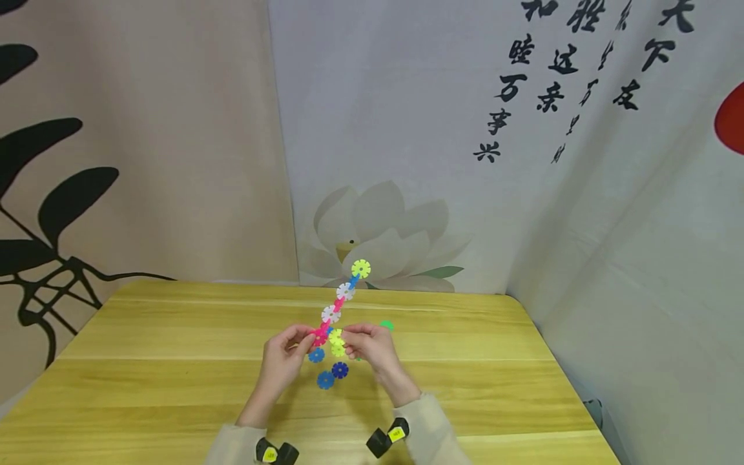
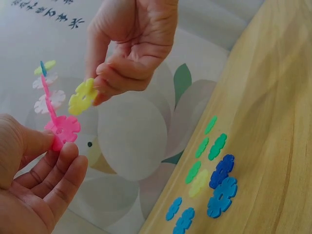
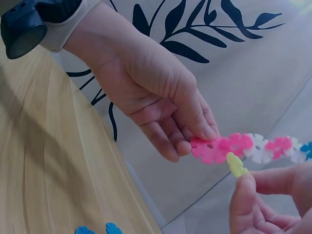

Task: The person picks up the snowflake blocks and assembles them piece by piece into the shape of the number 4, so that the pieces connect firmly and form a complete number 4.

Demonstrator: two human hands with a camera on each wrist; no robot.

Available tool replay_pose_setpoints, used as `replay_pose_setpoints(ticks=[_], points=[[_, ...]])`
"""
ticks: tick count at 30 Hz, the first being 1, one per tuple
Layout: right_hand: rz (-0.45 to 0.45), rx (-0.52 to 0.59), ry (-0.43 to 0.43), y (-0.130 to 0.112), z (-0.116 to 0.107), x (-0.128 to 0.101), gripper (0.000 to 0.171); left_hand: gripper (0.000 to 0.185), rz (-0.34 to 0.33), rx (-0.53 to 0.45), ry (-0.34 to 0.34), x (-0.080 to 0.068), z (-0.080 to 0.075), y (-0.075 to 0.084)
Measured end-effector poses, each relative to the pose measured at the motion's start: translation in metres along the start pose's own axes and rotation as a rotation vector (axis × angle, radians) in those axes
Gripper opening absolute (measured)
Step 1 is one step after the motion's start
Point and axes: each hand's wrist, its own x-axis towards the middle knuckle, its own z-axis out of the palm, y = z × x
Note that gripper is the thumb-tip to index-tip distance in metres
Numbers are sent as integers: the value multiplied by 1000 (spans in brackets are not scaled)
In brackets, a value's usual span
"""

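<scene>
Pink end disc of the snowflake chain (image 1: 340, 303) being pinched by left hand (image 1: 285, 355), thumb on top, other fingers loosely extended beneath. Chain rising from that grip, tilting up and away over the counter (image 1: 174, 361). Right hand (image 1: 372, 347) pinching a yellow disc (image 2: 83, 96) between thumb and curled fingers, just beside the chain's pink end, not touching it. Loose blue and green discs (image 2: 214, 175) lying on the counter below the chain.

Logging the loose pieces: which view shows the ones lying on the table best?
Left wrist: the loose pieces, green, yellow and blue, lie spread in plain sight. Head shows a few blue ones, small, others hidden by hands. Right wrist catches only two blue edges.
</scene>
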Motion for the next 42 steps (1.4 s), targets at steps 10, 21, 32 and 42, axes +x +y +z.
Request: replay_pose_setpoints(ticks=[10,21,32,42], points=[[-9,-23,23,-2,7,0,24,7,33,11,-17,0,-2,-4],[35,158,53,7,13,4,16,7,32,35,-22,-1,-5,-1],[8,387,24,20,20,3,13,9,-2,23,-5,0,-4,-6],[-133,209,79,27,25,4,34,8,-1,4,15,0,-1,-4]])
